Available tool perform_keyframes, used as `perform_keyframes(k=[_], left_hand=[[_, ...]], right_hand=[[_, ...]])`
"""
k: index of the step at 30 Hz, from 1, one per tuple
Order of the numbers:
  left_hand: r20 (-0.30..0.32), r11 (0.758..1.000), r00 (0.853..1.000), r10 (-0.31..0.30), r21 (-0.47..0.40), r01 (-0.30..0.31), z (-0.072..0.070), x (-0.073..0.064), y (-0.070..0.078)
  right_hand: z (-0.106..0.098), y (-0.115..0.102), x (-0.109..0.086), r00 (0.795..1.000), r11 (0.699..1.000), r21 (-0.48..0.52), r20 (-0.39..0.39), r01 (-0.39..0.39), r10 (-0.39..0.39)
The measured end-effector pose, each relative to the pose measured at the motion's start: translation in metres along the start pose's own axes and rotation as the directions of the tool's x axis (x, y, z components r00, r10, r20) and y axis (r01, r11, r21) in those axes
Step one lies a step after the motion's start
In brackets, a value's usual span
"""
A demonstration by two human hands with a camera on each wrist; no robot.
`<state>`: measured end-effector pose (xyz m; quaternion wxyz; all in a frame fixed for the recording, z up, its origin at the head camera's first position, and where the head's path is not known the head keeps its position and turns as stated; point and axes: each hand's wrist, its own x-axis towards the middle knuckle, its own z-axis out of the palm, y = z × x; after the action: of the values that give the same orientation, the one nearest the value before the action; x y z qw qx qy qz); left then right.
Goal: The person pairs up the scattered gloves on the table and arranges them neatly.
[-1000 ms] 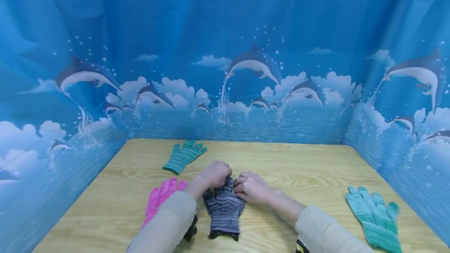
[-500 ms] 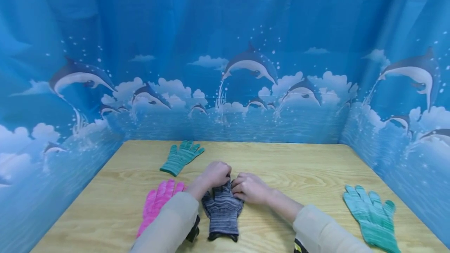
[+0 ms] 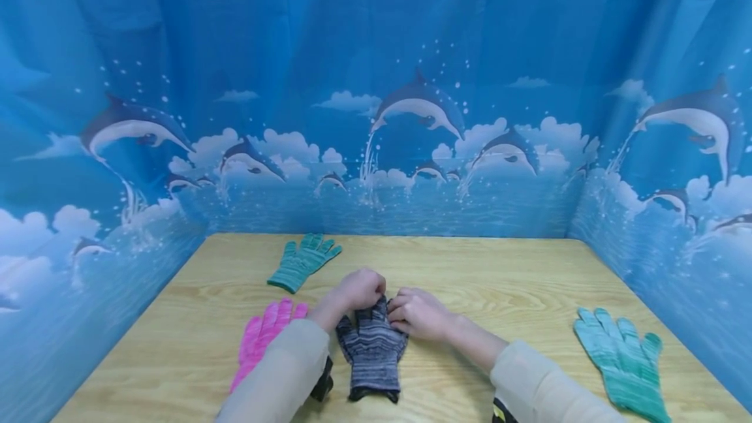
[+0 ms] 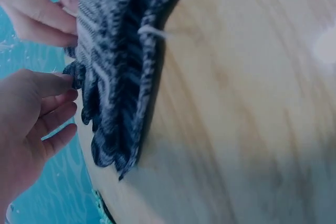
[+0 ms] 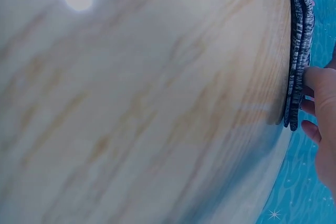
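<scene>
A grey-and-black knit glove [image 3: 376, 351] lies on the table in front of me, fingers pointing away and dark cuff towards me. At its fingertips my left hand [image 3: 360, 287] pinches one glove finger; the left wrist view shows thumb and forefinger of that hand [image 4: 26, 114] on the dark tip. My right hand [image 3: 420, 313] pinches the glove's upper right side, near another finger. From the right wrist, the glove edge [image 5: 299, 51] shows two knit layers, with the right hand [image 5: 323, 108] holding them. Parts of the glove fingers are hidden behind both hands.
Left of the grey glove lies a pink glove [image 3: 264, 338], partly under my left sleeve. A green glove [image 3: 302, 263] is at the back left, and another green glove [image 3: 625, 364] at the right. A blue dolphin curtain [image 3: 376, 83] surrounds the wooden table [image 3: 499, 273].
The view has shifted slightly. Both hands stay at the grey glove's fingers with only tiny movements, and the other gloves have not moved.
</scene>
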<state>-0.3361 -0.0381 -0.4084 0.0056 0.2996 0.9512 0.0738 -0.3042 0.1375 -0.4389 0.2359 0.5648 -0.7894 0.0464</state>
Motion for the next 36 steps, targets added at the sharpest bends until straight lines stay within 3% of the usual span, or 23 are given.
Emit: perform_keyframes(k=[5, 13, 18, 23, 30, 36], left_hand=[[0.036, 0.999, 0.999, -0.031, 0.027, 0.03, 0.006, 0.003, 0.003], [0.054, 0.994, 0.994, -0.096, -0.051, 0.099, 0.006, 0.002, 0.001], [0.073, 0.996, 0.993, -0.092, -0.009, 0.093, 0.005, 0.001, -0.002], [0.018, 0.993, 0.993, -0.113, 0.038, 0.113, 0.002, -0.001, -0.005], [0.025, 0.996, 0.996, -0.081, 0.023, 0.081, 0.002, -0.001, -0.006], [0.031, 0.998, 0.998, -0.057, 0.013, 0.057, 0.003, -0.002, -0.008]], right_hand=[[-0.002, 0.0, 0.001, 1.0, 0.999, -0.027, -0.008, 0.025, -0.025], [-0.002, -0.003, 0.003, 1.0, 0.999, -0.039, -0.002, 0.029, -0.029], [-0.002, -0.004, 0.002, 0.999, 0.998, -0.051, -0.012, 0.034, -0.035], [-0.003, -0.003, 0.001, 1.0, 0.999, -0.044, -0.009, 0.021, -0.021], [-0.005, -0.003, 0.003, 1.0, 0.999, -0.05, 0.021, 0.008, -0.007], [-0.009, -0.01, 0.009, 0.996, 0.993, -0.107, 0.068, -0.046, 0.054]])
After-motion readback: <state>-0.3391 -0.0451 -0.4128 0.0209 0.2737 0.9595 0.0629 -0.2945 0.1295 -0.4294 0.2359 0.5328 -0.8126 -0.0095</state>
